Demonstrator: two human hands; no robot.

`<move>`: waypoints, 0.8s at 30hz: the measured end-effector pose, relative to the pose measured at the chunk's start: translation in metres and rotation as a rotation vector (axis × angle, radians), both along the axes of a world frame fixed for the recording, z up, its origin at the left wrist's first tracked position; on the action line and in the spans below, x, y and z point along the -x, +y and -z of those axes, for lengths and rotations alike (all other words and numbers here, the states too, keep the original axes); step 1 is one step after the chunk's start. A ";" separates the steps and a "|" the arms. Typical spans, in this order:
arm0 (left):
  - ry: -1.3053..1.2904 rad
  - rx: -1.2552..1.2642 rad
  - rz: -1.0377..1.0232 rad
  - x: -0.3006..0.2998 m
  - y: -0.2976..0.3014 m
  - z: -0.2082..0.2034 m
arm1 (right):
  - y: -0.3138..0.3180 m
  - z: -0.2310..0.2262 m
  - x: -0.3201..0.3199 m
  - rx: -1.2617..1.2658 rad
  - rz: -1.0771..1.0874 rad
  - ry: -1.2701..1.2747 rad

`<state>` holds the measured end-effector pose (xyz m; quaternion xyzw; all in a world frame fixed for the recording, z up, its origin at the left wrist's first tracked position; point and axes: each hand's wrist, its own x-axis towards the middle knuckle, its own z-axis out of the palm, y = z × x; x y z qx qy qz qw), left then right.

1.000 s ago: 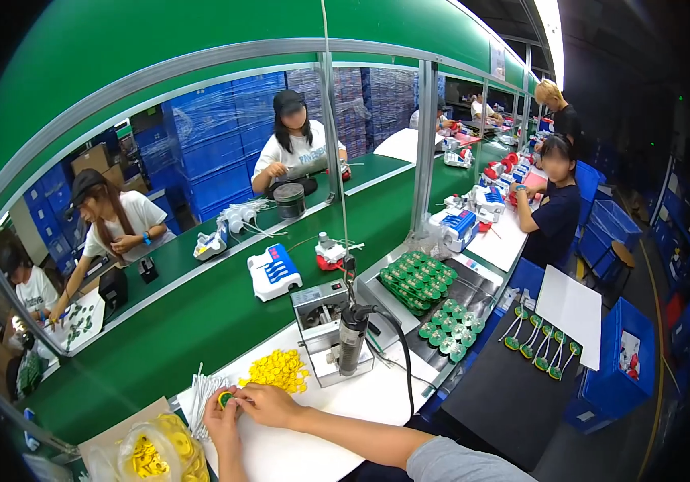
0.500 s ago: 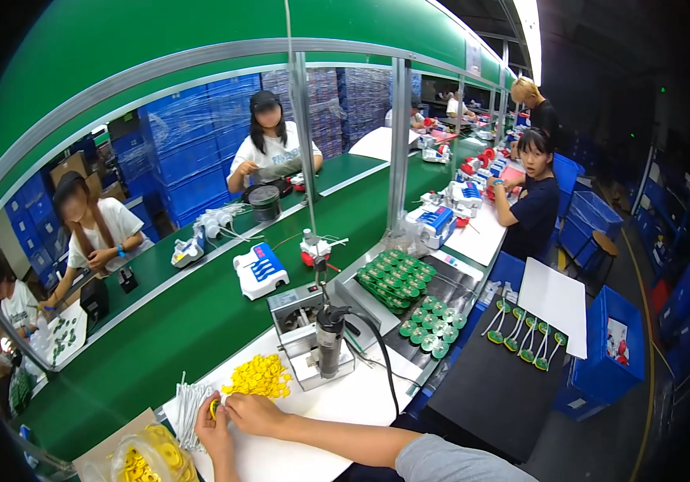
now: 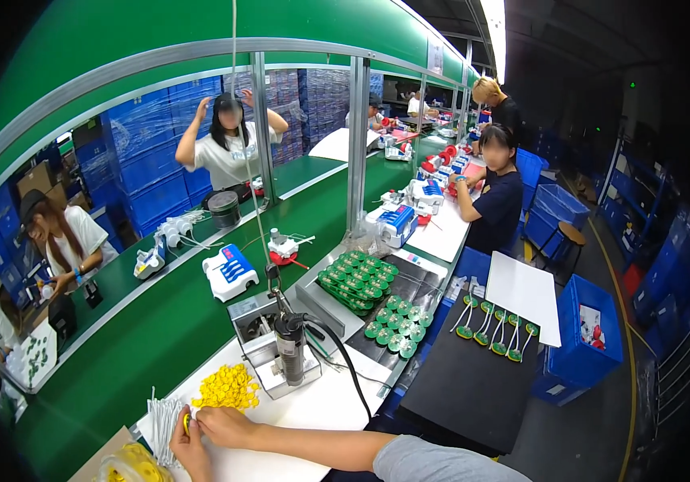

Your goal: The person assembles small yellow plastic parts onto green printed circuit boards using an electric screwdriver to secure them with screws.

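Note:
My left hand [image 3: 190, 451] is closed around a small round yellow piece [image 3: 187, 422], holding it upright between thumb and fingers. Pressed close against it, my right hand [image 3: 229, 426] has its fingers pinched together; whatever they grip is hidden. Both hands are over the white work sheet [image 3: 301, 411] near the lower edge. Just beyond my right hand lies a heap of yellow caps [image 3: 226, 386]. A bundle of white cables [image 3: 163, 427] lies left of my hands. At lower left is a clear plastic bag [image 3: 130, 464] of yellow parts.
An electric screwdriver [image 3: 289, 353] hangs over a metal box [image 3: 252, 325]. Green round circuit boards [image 3: 397, 328] lie to the right. A black board [image 3: 461, 386] holds wired pieces, beside a blue crate [image 3: 576, 337]. Co-workers sit across the green bench [image 3: 152, 345] and at right.
My view has turned to the right, so the bench appears shifted left. Both my hands stay together at the yellow piece. The co-worker across has raised both hands to the head.

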<state>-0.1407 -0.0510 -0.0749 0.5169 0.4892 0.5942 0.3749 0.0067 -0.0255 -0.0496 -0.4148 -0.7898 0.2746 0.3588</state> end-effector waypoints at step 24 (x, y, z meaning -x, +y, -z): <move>0.034 0.044 -0.095 0.081 0.038 0.017 | 0.053 0.043 0.083 -0.232 -0.047 0.144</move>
